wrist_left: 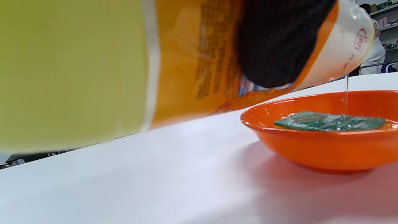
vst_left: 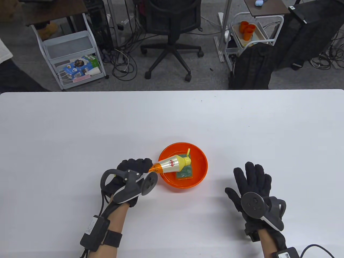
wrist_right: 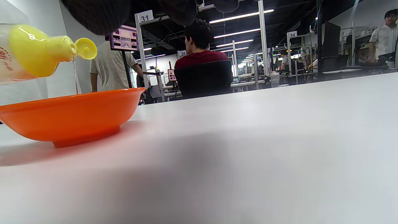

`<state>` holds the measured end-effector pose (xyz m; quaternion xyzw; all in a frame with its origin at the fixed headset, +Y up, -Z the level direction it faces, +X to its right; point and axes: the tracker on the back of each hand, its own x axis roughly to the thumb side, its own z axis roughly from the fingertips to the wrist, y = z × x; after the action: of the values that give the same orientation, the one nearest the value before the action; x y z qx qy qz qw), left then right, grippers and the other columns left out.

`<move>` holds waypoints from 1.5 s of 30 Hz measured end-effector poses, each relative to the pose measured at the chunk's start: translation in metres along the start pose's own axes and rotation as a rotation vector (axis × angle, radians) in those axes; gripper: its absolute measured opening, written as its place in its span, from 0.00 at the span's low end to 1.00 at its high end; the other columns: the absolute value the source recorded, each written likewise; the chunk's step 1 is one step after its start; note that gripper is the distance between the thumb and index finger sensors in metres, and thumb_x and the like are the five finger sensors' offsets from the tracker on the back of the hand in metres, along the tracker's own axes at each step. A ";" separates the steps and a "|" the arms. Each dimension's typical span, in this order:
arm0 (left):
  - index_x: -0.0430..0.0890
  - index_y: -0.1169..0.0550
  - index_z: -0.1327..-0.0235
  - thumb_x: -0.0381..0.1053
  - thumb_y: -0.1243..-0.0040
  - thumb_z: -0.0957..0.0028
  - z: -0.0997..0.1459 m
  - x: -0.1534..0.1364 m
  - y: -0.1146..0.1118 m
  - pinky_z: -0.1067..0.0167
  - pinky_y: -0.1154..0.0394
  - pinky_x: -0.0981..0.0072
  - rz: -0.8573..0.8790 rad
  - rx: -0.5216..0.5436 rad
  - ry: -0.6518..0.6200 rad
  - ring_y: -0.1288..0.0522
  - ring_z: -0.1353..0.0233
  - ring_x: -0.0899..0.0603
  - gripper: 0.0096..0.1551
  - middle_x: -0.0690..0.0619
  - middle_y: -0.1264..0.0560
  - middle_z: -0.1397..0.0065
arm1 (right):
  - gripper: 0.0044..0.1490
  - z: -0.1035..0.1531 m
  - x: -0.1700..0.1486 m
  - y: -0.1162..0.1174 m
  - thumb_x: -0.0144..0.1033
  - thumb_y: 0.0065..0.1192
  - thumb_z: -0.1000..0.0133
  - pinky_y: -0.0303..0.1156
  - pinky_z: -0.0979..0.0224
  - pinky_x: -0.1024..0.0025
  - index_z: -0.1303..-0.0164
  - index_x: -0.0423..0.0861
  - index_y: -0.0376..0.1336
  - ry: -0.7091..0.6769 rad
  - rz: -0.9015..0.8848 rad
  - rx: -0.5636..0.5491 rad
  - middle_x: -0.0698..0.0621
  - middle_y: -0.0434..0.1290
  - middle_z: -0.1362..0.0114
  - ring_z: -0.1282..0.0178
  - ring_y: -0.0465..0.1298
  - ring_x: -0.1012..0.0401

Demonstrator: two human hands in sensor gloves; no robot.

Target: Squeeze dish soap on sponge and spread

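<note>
My left hand point(vst_left: 134, 172) grips an orange dish soap bottle point(vst_left: 169, 165) with a yellow flip cap point(vst_left: 187, 160), tipped sideways over an orange bowl point(vst_left: 200, 177). A green sponge point(vst_left: 185, 173) lies in the bowl. In the left wrist view a thin clear stream of soap point(wrist_left: 346, 93) falls from the bottle point(wrist_left: 192, 62) onto the sponge point(wrist_left: 329, 121). The right wrist view shows the open cap point(wrist_right: 85, 48) above the bowl point(wrist_right: 71, 116). My right hand point(vst_left: 250, 185) rests flat on the table with fingers spread, to the right of the bowl, holding nothing.
The white table point(vst_left: 80, 129) stretches wide around the bowl. Beyond its far edge stand an office chair point(vst_left: 172, 35), a wire cart point(vst_left: 72, 56) and another cart with orange cups point(vst_left: 248, 31).
</note>
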<state>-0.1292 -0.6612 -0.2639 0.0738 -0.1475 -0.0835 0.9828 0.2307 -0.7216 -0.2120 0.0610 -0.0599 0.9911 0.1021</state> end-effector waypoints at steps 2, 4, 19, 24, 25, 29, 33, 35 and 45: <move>0.54 0.19 0.38 0.61 0.25 0.55 -0.002 0.004 0.002 0.37 0.18 0.48 0.011 0.005 -0.007 0.11 0.38 0.44 0.31 0.54 0.12 0.38 | 0.50 0.000 0.000 0.000 0.63 0.47 0.36 0.37 0.16 0.29 0.10 0.47 0.44 -0.001 0.000 0.001 0.33 0.38 0.07 0.11 0.37 0.33; 0.54 0.19 0.38 0.61 0.25 0.55 -0.003 0.007 0.003 0.37 0.18 0.48 0.023 0.009 -0.016 0.12 0.38 0.44 0.31 0.54 0.12 0.38 | 0.50 0.000 0.000 0.000 0.63 0.47 0.36 0.37 0.16 0.29 0.10 0.47 0.44 -0.002 0.001 0.001 0.33 0.38 0.07 0.11 0.37 0.33; 0.55 0.19 0.38 0.61 0.25 0.55 0.022 -0.011 -0.004 0.37 0.18 0.48 0.040 0.006 -0.001 0.12 0.38 0.44 0.31 0.54 0.12 0.38 | 0.50 0.000 0.001 0.000 0.63 0.47 0.36 0.37 0.16 0.29 0.10 0.47 0.44 -0.006 0.002 0.001 0.33 0.38 0.07 0.11 0.38 0.33; 0.54 0.19 0.38 0.61 0.25 0.55 0.032 -0.024 -0.006 0.37 0.18 0.48 0.008 0.007 0.026 0.12 0.38 0.44 0.31 0.54 0.12 0.38 | 0.50 0.000 0.001 0.000 0.63 0.47 0.36 0.37 0.16 0.29 0.10 0.46 0.44 -0.004 0.004 0.000 0.33 0.38 0.07 0.11 0.38 0.33; 0.54 0.19 0.38 0.61 0.25 0.55 0.034 -0.026 -0.006 0.37 0.18 0.48 0.013 0.005 0.030 0.12 0.38 0.44 0.31 0.54 0.12 0.38 | 0.50 0.000 0.001 -0.001 0.63 0.47 0.36 0.37 0.16 0.29 0.10 0.47 0.44 -0.003 0.003 0.000 0.33 0.38 0.07 0.11 0.38 0.33; 0.54 0.19 0.38 0.61 0.25 0.55 0.040 -0.033 -0.005 0.37 0.18 0.48 -0.010 0.009 0.038 0.12 0.38 0.44 0.31 0.54 0.12 0.38 | 0.50 0.001 0.001 -0.001 0.63 0.47 0.36 0.37 0.16 0.29 0.10 0.47 0.44 0.001 0.002 -0.002 0.33 0.38 0.07 0.11 0.37 0.33; 0.54 0.19 0.38 0.61 0.25 0.55 0.045 -0.039 -0.004 0.37 0.18 0.48 -0.019 0.006 0.049 0.12 0.38 0.44 0.31 0.54 0.12 0.38 | 0.50 0.001 0.001 -0.001 0.63 0.47 0.36 0.37 0.16 0.29 0.10 0.47 0.44 0.003 0.003 -0.002 0.33 0.38 0.07 0.11 0.37 0.33; 0.54 0.19 0.38 0.61 0.25 0.55 0.046 -0.041 -0.004 0.37 0.18 0.48 -0.022 0.007 0.052 0.12 0.38 0.44 0.31 0.54 0.12 0.38 | 0.50 0.001 0.001 -0.001 0.63 0.47 0.36 0.37 0.16 0.29 0.10 0.47 0.44 0.003 0.003 0.000 0.33 0.38 0.07 0.11 0.37 0.33; 0.54 0.19 0.39 0.61 0.25 0.55 0.046 -0.032 -0.007 0.37 0.18 0.48 -0.025 0.004 0.031 0.12 0.38 0.44 0.31 0.54 0.12 0.38 | 0.50 0.000 0.002 0.000 0.63 0.47 0.36 0.37 0.16 0.29 0.10 0.47 0.44 0.003 0.010 0.008 0.33 0.38 0.07 0.11 0.37 0.33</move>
<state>-0.1744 -0.6677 -0.2304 0.0791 -0.1316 -0.0946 0.9836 0.2287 -0.7210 -0.2113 0.0598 -0.0563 0.9919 0.0971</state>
